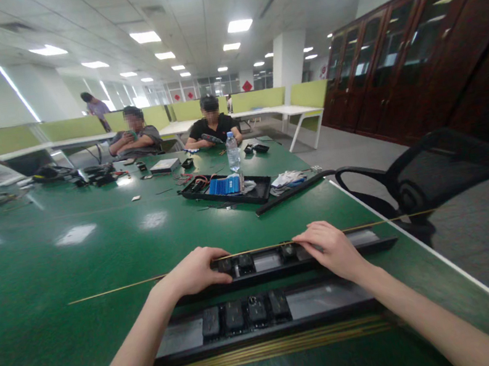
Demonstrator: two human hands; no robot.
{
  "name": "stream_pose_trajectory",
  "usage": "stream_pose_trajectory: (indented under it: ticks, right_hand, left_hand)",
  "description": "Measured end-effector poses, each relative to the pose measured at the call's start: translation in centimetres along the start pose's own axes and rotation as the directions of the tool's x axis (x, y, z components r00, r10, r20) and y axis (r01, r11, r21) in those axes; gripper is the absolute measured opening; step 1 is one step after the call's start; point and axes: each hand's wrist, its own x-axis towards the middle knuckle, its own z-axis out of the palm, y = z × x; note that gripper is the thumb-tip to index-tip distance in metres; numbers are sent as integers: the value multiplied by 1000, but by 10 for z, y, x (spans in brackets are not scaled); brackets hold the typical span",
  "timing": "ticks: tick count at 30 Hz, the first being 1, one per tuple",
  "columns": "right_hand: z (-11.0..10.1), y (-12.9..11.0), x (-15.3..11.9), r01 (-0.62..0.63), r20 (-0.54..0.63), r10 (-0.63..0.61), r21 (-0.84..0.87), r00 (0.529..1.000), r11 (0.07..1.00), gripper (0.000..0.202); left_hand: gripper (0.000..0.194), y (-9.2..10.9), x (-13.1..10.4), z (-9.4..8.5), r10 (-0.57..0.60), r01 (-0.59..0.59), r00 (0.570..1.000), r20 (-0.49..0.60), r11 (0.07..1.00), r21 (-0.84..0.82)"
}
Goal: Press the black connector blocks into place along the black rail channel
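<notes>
The left hand (198, 270) has thumb and forefinger apart, the forefinger touching one thin brass-coloured rod (256, 250), while fingertips of the right hand (331, 250) lie close together at it; whether either clamps it I cannot tell. The rod runs along the far tray (372, 247) and past the worktop's (96, 251) right edge; three black blocks (245, 263) show there, the hands hiding parts. The near tray (324, 297) holds four, beside a rod bundle (272, 348) too tight to count.
</notes>
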Motion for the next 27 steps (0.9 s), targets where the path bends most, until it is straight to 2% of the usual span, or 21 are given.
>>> stream_pose_trajectory:
  ticks: [15, 22, 27]
  right_hand:
    - [-3, -1, 2, 0, 69, -7, 96, 998, 995, 25]
    - [-1, -1, 1, -59, 35, 56, 98, 998, 993, 17]
    - [-2, 0, 1, -110, 63, 102, 143, 993, 984, 16]
  left_hand:
    - [51, -2, 1, 0, 8, -8, 1000, 15, 999, -39]
    - [51, -3, 1, 1, 11, -11, 1000, 10, 999, -41]
    - [51, -3, 0, 0, 27, -26, 999, 25, 999, -48]
